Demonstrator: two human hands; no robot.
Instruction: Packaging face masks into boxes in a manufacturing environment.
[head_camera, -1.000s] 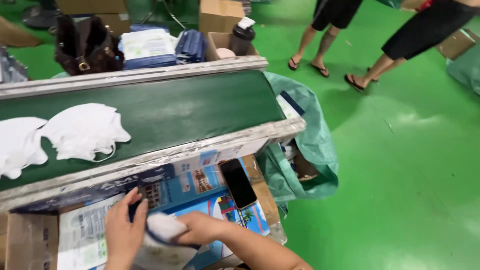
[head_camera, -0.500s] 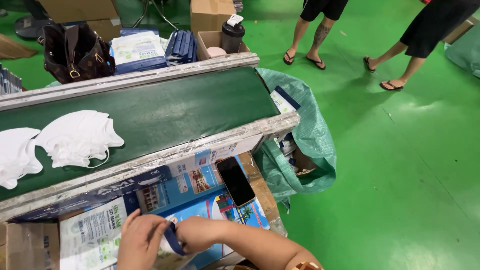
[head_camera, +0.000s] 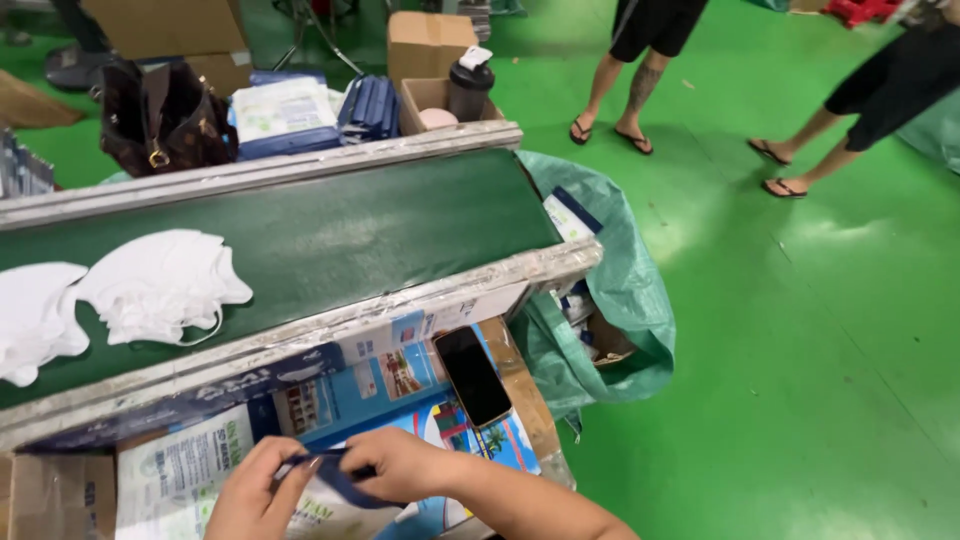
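Both hands pinch a flat blue pouch
Left hand (head_camera: 258, 492) and right hand (head_camera: 400, 466) grip the blue pouch (head_camera: 335, 474): light, floppy, probably slick; hold by the edges.

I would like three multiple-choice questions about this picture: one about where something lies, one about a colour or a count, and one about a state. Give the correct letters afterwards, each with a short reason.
1. Where does the smartphone lie?
A. on the green belt
B. on printed cardboard below the belt's frame
C. on the floor

2. What colour is the floor?
A. green
B. grey
C. blue

3. What is the state of the two hands?
A. both empty and apart
B. only one holds something
C. both pinch one dark blue packet

Answers:
1 B: the phone rests face up on the colourful flattened box beside the conveyor belt.
2 A: the floor is bright green all around.
3 C: the left hand and the right hand each have a grip on the dark blue packet between them.
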